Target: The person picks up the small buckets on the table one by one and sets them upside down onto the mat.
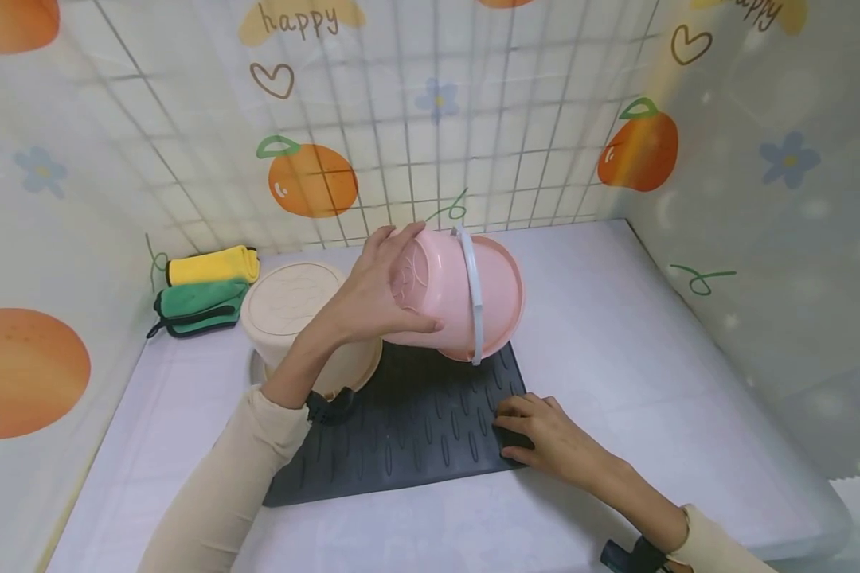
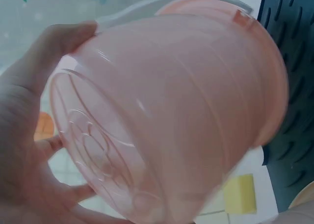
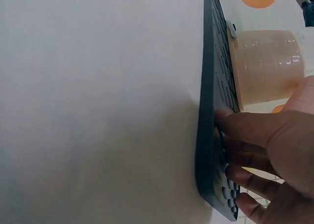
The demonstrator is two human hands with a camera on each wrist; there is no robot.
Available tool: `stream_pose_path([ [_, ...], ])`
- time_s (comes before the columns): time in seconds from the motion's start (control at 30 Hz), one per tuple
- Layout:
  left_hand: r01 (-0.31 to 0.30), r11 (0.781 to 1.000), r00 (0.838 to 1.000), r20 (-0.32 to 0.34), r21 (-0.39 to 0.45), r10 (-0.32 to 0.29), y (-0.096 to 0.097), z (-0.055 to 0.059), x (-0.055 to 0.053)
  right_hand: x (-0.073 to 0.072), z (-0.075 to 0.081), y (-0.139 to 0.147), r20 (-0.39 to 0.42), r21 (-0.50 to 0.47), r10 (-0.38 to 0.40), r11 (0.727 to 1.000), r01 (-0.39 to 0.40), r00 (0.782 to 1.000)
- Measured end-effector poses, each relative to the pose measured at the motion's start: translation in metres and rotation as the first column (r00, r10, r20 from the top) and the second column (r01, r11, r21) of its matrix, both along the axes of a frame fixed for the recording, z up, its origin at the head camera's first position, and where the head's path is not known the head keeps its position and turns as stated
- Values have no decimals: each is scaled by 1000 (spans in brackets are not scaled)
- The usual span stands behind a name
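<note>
My left hand grips the pink bucket around its base end. The bucket is tipped on its side above the mat, its mouth toward the right and its pale handle lying across it. In the left wrist view the bucket's ridged base faces the palm. My right hand rests with bent fingers on the near right corner of the dark ribbed mat. In the right wrist view, its thumb and fingertips touch the mat's top. Upside down on the mat's left part stands a cream bucket.
A folded yellow cloth and a folded green cloth lie at the back left of the white table. Behind the table stands a wire grid covered by a printed sheet. The sheet also runs along both sides.
</note>
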State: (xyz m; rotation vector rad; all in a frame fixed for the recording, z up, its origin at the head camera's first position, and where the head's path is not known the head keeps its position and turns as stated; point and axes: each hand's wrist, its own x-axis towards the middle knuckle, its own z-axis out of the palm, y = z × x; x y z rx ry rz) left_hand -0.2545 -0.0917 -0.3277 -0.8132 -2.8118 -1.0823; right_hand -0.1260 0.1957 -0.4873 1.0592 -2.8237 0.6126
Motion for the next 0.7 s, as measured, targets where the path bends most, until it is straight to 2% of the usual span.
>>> stream_pose_path([
  [0.1,-8,995,1000,6,-103,8,6,4,-3,0,0,0,-3,-7,0,1000,0,1000],
  [0.2,7,979,1000,26,-206,-1,14,6,-8,0,-1,1,-3,-8,-1,1000,1,1000],
  [0.33,33,955,998,52,-293,-18,23,9,-16,-1,-1,1,-3,-8,-2,1000,2,1000],
  [0.47,55,929,992,126,-367,-9,33,17,-24,-1,-3,0,4,-20,-2,1000,2,1000],
  [0.6,80,882,978,208,-465,21,41,25,-26,1,-5,-1,12,-22,-13,1000,13,1000],
  [0.7,83,841,974,221,-534,45,45,27,-27,0,-3,0,13,-16,-17,1000,17,1000],
])
